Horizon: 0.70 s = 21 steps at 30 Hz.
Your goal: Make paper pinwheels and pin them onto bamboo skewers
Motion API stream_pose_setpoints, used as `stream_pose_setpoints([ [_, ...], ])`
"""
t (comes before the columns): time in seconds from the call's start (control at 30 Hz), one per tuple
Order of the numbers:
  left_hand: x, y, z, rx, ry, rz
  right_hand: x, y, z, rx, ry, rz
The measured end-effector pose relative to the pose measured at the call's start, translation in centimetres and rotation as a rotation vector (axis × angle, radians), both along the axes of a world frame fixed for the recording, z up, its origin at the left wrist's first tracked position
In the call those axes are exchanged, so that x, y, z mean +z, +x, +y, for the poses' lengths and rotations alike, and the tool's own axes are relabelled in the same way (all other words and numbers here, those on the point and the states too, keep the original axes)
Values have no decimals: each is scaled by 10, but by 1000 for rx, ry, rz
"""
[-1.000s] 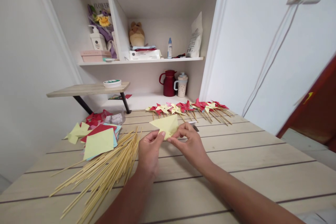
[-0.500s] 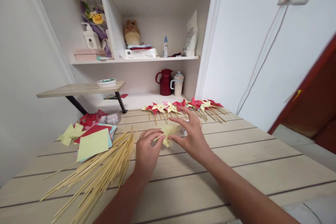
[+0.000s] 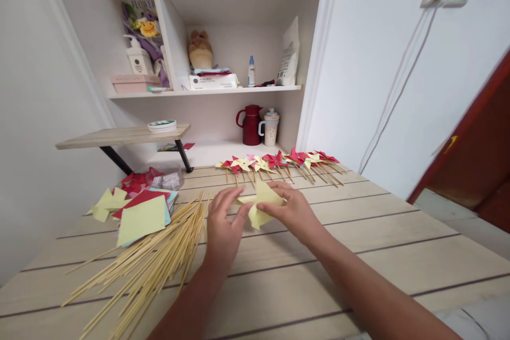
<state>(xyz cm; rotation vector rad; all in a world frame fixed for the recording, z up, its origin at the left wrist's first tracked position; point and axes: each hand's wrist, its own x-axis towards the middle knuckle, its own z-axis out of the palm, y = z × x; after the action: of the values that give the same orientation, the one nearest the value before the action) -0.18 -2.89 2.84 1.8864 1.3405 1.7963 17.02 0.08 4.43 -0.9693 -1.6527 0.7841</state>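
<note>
Pale yellow folded paper [image 3: 258, 217], tan sticks [image 3: 167, 247], red jug [image 3: 251, 126], speckled cream cup [image 3: 271, 128], dark-lined beige table [image 3: 287, 287]

Wd tbl [image 3: 279, 287] | sticks [image 3: 151, 260], L | ppr sqs [image 3: 141, 218], L | pinwheels [image 3: 275, 160], far edge

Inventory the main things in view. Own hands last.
paper: 1, pale yellow, between hands
pinwheels on sticks: many, mostly red and yellow, far table edge
loose sticks: many, tan, table left
square sheets: stack, yellow/red/blue, beside loose sticks
riser: 1, wood-toned, back left
tub: 1, white, on riser
jug: 1, dark red, bottom shelf
tumbler: 1, cream, beside jug
plush: 1, brown, middle shelf
bag: 1, white, middle shelf
pump bottle: 1, white, left shelf
table: 1, pale, foreground
left hand: 1, bare, at paper's left
right hand: 1, bare, at paper's right
</note>
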Motion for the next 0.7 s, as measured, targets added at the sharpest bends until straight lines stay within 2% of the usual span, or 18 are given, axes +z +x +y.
stream_pose_setpoints([
  [0.07, 0, -1, 1, -22, -115, -225, 0, 0, 1, 55, -214, 184],
  [0.13, 0, -1, 1, -90, -255, -397, 0, -1, 2, 92, -360, 341],
  [0.23, 1, 1, 0, -293, -459, -502, 1, -1, 2, 77, -431, 455],
  [0.3, 3, 3, -2, -457, -530, -526, 1, -2, 2, 82, -446, 475],
  [0.37, 4, 6, -4, -555, -569, -554, 0, -3, 1, 102, -459, 478],
  [0.7, 1, 3, -4, -478, -640, -625, -4, -10, -4, 159, -466, 447],
])
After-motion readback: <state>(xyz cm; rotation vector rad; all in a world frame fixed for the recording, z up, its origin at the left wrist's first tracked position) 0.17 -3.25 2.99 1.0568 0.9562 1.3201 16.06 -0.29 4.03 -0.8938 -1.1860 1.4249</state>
